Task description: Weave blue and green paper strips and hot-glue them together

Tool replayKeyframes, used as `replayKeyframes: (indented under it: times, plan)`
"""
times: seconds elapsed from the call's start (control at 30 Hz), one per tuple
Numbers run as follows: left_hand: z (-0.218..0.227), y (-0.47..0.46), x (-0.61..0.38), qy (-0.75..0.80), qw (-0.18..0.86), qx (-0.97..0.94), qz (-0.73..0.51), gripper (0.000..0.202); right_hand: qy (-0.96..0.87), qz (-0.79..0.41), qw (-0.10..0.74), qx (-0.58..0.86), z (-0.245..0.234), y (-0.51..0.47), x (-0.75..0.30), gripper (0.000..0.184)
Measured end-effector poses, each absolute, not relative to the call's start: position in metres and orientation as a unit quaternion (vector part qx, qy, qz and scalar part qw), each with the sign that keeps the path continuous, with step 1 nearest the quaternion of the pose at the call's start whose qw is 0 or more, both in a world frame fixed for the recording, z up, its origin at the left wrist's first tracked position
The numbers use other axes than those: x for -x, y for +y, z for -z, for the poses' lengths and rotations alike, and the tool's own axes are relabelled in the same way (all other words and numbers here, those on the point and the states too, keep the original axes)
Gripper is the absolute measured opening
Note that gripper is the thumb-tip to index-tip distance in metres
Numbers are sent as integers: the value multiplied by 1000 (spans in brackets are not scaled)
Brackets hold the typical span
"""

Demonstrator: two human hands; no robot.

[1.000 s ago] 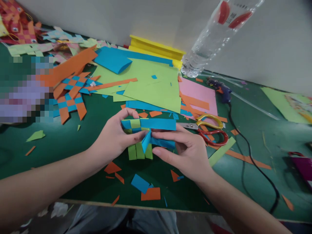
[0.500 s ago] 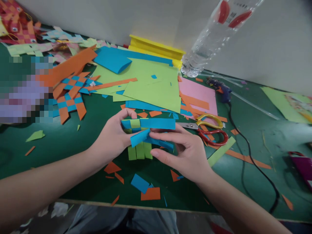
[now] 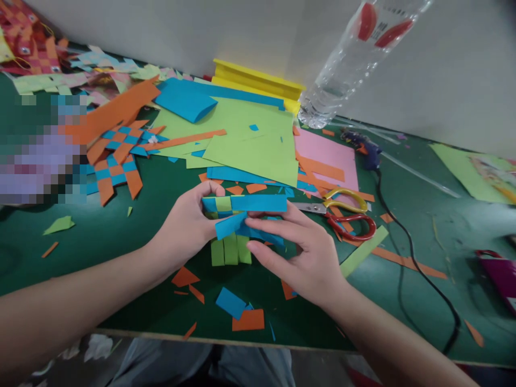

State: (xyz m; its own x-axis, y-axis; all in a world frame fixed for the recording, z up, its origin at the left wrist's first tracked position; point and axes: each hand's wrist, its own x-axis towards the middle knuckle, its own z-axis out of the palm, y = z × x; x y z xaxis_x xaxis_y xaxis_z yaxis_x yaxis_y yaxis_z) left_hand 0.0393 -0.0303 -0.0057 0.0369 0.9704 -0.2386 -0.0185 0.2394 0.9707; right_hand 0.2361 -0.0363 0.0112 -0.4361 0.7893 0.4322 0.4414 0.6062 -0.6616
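Observation:
A small weave of blue and light green paper strips [image 3: 242, 215] is held just above the green table [image 3: 121, 236], near its front edge. My left hand [image 3: 187, 226] pinches the weave's left end, thumb on top. My right hand [image 3: 304, 252] grips a blue strip [image 3: 230, 223] that lies slanted across the weave's middle, fingers closed over it from the right. Three green strip ends [image 3: 231, 250] hang down below the weave. A long blue strip [image 3: 258, 203] runs along its top.
Scissors [image 3: 349, 215] with yellow and red handles lie right of my hands. Green, blue, pink and yellow paper sheets [image 3: 250, 140] cover the back of the table, beside a clear bottle [image 3: 342, 70]. An orange-blue weave [image 3: 116, 161] lies left. A glue gun [image 3: 365, 148] and black cord [image 3: 407, 269] are right. Scraps litter the front.
The loose blue strip has swung from pointing down to lying slanted across the weave. My right hand's fingers have shifted slightly left over it.

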Motion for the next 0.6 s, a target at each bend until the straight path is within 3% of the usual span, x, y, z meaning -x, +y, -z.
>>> replayKeyframes:
  times: [0.6]
  plan:
    - [11, -28, -38, 582, 512, -475, -416, 49, -870, -68, 340, 350, -1, -36, -234, 21]
